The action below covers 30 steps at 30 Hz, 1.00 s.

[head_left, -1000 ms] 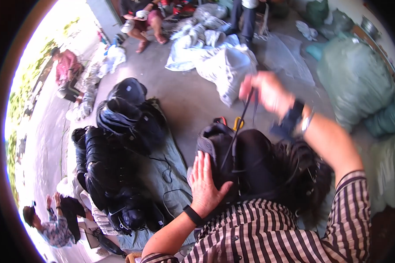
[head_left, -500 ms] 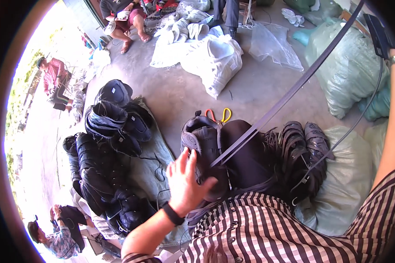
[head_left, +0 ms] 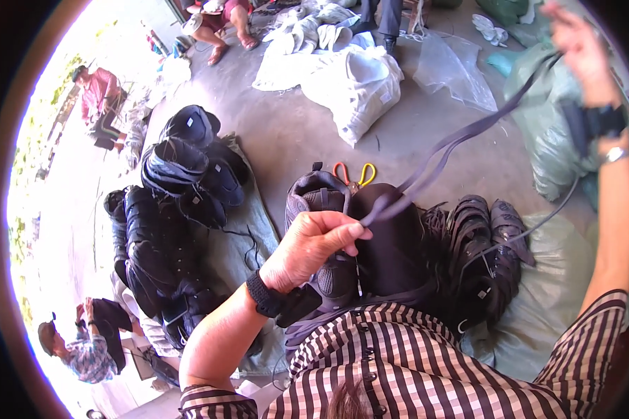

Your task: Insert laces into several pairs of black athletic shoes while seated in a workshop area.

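While left hand (head_left: pixel 311 241) pinches dark lace (head_left: pixel 437 151), right hand (head_left: pixel 581 52) raised, outstretched.

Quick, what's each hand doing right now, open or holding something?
Left hand: closed, pinching a dark lace.
Right hand: blurred; the lace runs up to it, but its grip cannot be told.

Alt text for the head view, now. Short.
A person's left hand, over a dark shoe, pinches a dark lace; the blurred right hand is raised near the lace's far end. Black shoes lie piled at left.
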Each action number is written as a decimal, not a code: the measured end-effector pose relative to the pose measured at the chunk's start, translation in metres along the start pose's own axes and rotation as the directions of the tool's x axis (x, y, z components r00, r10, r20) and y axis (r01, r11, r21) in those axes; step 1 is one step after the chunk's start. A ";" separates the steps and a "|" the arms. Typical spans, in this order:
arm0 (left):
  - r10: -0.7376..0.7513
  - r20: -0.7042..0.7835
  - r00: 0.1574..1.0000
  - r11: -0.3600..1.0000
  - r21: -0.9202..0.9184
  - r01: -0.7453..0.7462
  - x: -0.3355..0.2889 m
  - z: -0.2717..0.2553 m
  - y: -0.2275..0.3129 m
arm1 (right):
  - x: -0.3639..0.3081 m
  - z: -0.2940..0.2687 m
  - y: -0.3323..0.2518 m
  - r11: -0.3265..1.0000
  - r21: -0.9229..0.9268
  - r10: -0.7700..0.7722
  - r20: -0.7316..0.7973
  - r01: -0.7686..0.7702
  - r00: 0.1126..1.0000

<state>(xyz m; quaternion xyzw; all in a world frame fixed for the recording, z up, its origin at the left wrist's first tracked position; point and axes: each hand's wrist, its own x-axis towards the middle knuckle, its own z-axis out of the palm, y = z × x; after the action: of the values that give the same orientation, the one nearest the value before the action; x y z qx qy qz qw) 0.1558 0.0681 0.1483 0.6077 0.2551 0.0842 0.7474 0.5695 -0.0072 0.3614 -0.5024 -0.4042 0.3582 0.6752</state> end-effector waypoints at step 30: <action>0.052 -0.415 0.908 0.982 -0.146 -0.123 -0.064 -0.017 -0.107 | -0.189 0.165 0.276 0.754 -0.541 0.646 0.510 -0.373 0.567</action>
<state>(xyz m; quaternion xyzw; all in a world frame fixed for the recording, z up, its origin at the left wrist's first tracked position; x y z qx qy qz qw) 0.0727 0.0288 0.0625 0.5219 0.3700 0.2643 0.7217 0.3198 -0.0450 0.0868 -0.5529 -0.5125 0.6127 0.2372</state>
